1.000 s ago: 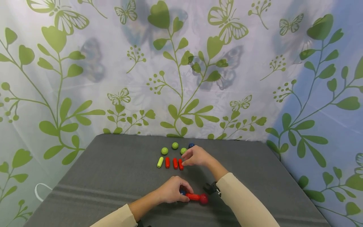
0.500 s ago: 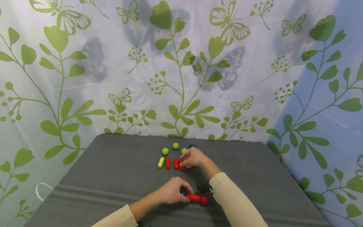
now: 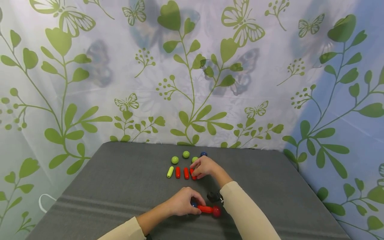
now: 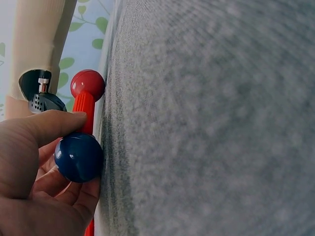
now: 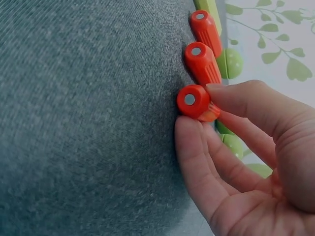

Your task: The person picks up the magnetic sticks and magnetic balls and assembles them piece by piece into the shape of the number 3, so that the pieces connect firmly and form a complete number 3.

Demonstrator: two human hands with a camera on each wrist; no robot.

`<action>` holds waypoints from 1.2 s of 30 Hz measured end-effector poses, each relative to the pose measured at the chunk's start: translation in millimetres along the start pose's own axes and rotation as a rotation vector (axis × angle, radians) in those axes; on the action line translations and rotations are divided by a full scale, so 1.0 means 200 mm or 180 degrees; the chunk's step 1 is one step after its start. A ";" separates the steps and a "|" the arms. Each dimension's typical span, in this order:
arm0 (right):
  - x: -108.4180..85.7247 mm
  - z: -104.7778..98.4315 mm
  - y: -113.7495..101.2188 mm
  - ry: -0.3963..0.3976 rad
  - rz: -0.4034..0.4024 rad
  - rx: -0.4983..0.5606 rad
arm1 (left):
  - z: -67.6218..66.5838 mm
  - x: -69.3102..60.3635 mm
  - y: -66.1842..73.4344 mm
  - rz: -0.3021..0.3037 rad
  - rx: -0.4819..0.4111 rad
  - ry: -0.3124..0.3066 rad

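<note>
In the head view my left hand (image 3: 183,201) grips a joined piece near the front: a blue ball (image 4: 78,157) and a red ball (image 3: 216,211) at the two ends of a red rod (image 3: 205,209). The left wrist view shows the thumb on the rod beside the blue ball. Farther back, my right hand (image 3: 207,166) pinches the rightmost red rod (image 5: 193,101) between thumb and fingers, its round grey-centred end facing the right wrist camera. Two other red rods (image 3: 178,172) (image 3: 186,173) and a yellow-green rod (image 3: 170,172) lie to its left.
Behind the rods sit green balls (image 3: 175,160) (image 3: 186,154) (image 3: 195,160) and a blue ball (image 3: 203,154), partly behind my right hand. All rest on a grey cloth-covered table (image 3: 120,186). A leaf-patterned curtain (image 3: 144,83) hangs along its back edge.
My right hand has moved slightly left and forward onto the rightmost red rod and has taken hold of it. The left hand keeps its grip on the joined piece.
</note>
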State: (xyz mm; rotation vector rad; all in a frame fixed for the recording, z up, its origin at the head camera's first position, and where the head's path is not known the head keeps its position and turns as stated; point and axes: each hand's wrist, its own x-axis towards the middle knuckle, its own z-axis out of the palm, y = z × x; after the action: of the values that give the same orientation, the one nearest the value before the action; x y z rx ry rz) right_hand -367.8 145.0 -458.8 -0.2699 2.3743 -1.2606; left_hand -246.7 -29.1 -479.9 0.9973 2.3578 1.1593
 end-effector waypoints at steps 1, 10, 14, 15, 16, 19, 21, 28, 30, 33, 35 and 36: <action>0.00 0.00 0.00 0.0003 0.0018 -0.0013 | 0.00 0.00 0.00 -0.0002 0.0003 0.0004; -0.03 0.03 -0.01 0.0071 0.0091 -0.0115 | 0.02 -0.01 -0.01 -0.0036 -0.0030 0.0006; -0.04 0.03 -0.02 0.0084 0.0018 -0.0129 | 0.02 -0.01 0.00 -0.0001 -0.0031 0.0010; -0.05 0.03 -0.02 0.0084 -0.0002 -0.0133 | 0.02 -0.01 0.00 0.0007 -0.0031 0.0013; -0.05 0.03 -0.02 0.0079 -0.0023 -0.0133 | 0.01 -0.01 0.00 0.0014 -0.0026 0.0015; -0.05 0.02 -0.02 0.0061 -0.0058 -0.0141 | 0.01 -0.01 0.00 0.0000 -0.0039 0.0011; -0.05 0.01 -0.01 0.0041 -0.0067 -0.0134 | 0.01 0.00 0.00 -0.0011 -0.0029 0.0010; -0.08 -0.02 0.00 0.0004 -0.0043 -0.0057 | 0.01 0.02 0.01 0.0043 -0.0015 0.0013; -0.10 -0.03 0.01 0.0026 -0.0034 0.0004 | 0.01 0.04 0.02 0.0103 -0.0020 0.0016; -0.12 -0.05 0.02 0.0042 -0.0037 0.0116 | 0.02 0.05 0.03 0.0160 -0.0046 0.0022; -0.14 -0.06 0.02 0.0036 -0.0044 0.0201 | 0.03 0.07 0.04 0.0179 -0.0065 0.0008; -0.15 -0.07 0.01 0.0024 -0.0055 0.0250 | 0.03 0.07 0.04 0.0187 -0.0071 -0.0002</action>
State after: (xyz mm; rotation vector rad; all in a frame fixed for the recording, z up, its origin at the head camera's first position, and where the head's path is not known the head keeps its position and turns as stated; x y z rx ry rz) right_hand -346.7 167.5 -446.1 -0.2622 2.3270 -1.3617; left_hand -249.1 -11.8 -477.5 1.0656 2.3245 1.2037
